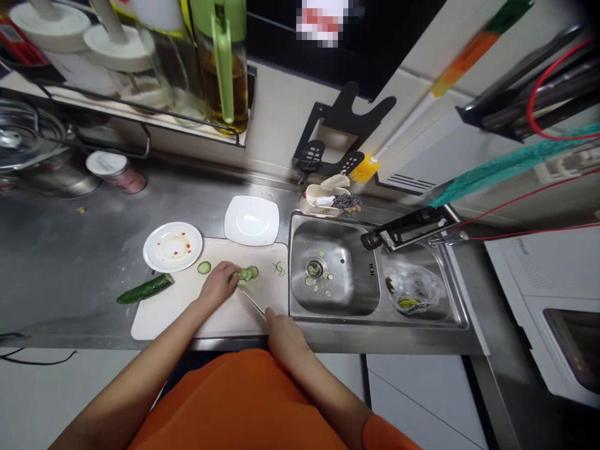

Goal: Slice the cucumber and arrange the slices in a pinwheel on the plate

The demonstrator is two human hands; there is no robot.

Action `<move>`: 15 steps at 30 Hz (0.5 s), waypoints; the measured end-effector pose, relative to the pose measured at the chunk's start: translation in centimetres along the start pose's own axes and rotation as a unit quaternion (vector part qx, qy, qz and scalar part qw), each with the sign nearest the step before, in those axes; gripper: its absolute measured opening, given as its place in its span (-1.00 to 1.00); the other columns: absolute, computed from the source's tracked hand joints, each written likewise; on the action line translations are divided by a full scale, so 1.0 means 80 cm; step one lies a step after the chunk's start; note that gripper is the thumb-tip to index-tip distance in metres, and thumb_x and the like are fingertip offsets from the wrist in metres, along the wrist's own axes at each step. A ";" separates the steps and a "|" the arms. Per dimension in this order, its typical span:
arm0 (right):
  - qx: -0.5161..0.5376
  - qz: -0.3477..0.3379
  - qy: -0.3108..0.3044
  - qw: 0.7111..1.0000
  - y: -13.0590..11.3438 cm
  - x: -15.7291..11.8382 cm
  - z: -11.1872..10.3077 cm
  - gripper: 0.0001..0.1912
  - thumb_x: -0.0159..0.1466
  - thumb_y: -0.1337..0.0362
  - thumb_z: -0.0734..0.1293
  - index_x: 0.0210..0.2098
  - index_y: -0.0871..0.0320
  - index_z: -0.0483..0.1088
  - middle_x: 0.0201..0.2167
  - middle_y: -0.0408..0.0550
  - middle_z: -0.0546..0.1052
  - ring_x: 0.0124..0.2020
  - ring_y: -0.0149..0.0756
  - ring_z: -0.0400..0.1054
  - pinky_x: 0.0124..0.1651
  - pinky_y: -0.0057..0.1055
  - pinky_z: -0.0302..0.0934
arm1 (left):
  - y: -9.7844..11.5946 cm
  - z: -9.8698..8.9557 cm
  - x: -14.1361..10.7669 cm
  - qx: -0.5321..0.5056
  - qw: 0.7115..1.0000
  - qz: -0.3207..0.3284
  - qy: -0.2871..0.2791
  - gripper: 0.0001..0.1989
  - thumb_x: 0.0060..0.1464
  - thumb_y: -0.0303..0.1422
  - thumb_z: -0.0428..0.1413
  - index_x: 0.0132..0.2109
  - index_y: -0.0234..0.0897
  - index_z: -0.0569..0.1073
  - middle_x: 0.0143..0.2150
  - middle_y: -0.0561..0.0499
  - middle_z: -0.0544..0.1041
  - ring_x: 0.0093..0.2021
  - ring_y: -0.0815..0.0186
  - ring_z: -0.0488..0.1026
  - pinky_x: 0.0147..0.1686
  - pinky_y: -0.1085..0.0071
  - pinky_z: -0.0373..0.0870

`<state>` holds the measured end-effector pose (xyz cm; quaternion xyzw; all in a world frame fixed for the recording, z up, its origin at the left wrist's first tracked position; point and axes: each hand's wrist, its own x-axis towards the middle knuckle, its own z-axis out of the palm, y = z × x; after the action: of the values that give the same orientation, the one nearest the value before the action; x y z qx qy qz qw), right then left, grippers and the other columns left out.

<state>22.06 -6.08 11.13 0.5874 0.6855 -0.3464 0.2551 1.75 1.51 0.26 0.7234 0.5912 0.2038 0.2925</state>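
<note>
My right hand (pixel 285 335) is wrapped round the handle of a knife (pixel 253 302), whose blade points up and left over the white cutting board (pixel 173 312). Fingers bent, my left hand (pixel 220 284) presses on a cucumber piece at the blade's tip; its fingers partly hide that piece. Cucumber slices (pixel 250 273) lie overlapped just right of my fingertips. One loose slice (pixel 204 267) rests left of my left hand, and thin peel scraps (pixel 279 269) are near the board's right edge. A longer cut cucumber (pixel 144 289) lies across the board's left edge.
A round plate (pixel 173 246) with red spots overlaps the board's upper left, and a white square plate (pixel 252 220) touches its top edge. Right of the board is a steel sink (pixel 335 300) with slices inside. A plastic bag (pixel 415 287) sits in the side basin; a camera arm overhangs it.
</note>
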 end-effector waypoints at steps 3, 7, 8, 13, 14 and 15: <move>-0.001 0.000 -0.002 1.000 0.000 -0.001 -0.002 -0.63 0.26 0.51 0.06 0.01 0.13 0.20 -0.27 0.10 0.49 -0.16 -0.15 0.43 -0.26 -0.40 0.24 | 0.003 -0.001 0.001 0.012 1.000 0.005 -0.010 -0.67 0.05 -0.38 0.00 -0.02 -0.24 0.44 -0.15 -0.08 0.44 -0.12 0.23 0.39 -0.06 0.28 0.35; -0.003 -0.005 0.002 1.000 0.000 -0.001 -0.002 -0.64 0.27 0.51 0.07 0.01 0.13 0.20 -0.27 0.09 0.49 -0.17 -0.17 0.43 -0.27 -0.42 0.24 | 0.005 -0.006 0.004 0.018 0.999 0.004 -0.038 -0.66 0.03 -0.39 -0.01 -0.02 -0.20 0.45 -0.13 -0.07 0.39 -0.15 0.25 0.39 -0.08 0.32 0.35; -0.004 -0.006 0.003 1.000 0.000 -0.001 -0.003 -0.64 0.27 0.51 0.07 0.00 0.13 0.20 -0.27 0.10 0.49 -0.18 -0.16 0.43 -0.27 -0.41 0.24 | 0.006 -0.008 0.006 0.015 0.999 0.000 -0.043 -0.67 0.03 -0.39 -0.01 -0.04 -0.21 0.45 -0.13 -0.06 0.39 -0.15 0.25 0.39 -0.08 0.32 0.34; -0.008 -0.009 0.003 1.000 0.000 -0.002 -0.004 -0.62 0.25 0.53 0.06 0.00 0.14 0.21 -0.28 0.09 0.50 -0.18 -0.14 0.43 -0.25 -0.38 0.25 | 0.012 -0.018 0.012 -0.006 0.998 -0.010 -0.055 -0.79 0.01 -0.38 -0.02 -0.20 -0.23 0.45 -0.25 -0.04 0.45 -0.20 0.23 0.39 -0.16 0.31 0.32; -0.008 -0.008 0.003 1.000 0.000 -0.002 -0.004 -0.62 0.25 0.53 0.06 0.00 0.14 0.21 -0.27 0.10 0.50 -0.17 -0.13 0.43 -0.24 -0.37 0.26 | 0.014 -0.020 0.011 -0.008 0.998 -0.013 -0.059 -0.82 0.02 -0.38 -0.03 -0.24 -0.23 0.44 -0.31 -0.02 0.46 -0.25 0.24 0.40 -0.20 0.32 0.31; -0.008 -0.008 0.003 1.000 0.000 -0.002 -0.004 -0.62 0.25 0.53 0.07 0.01 0.14 0.21 -0.27 0.11 0.50 -0.17 -0.13 0.43 -0.23 -0.37 0.26 | 0.015 -0.022 0.009 -0.010 0.998 -0.019 -0.064 -0.84 0.02 -0.38 -0.04 -0.29 -0.22 0.43 -0.37 0.00 0.46 -0.30 0.25 0.39 -0.25 0.34 0.30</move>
<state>22.08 -5.94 11.49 0.5808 0.6935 -0.3415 0.2550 1.65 2.40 2.33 0.7204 0.5831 0.1576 0.3408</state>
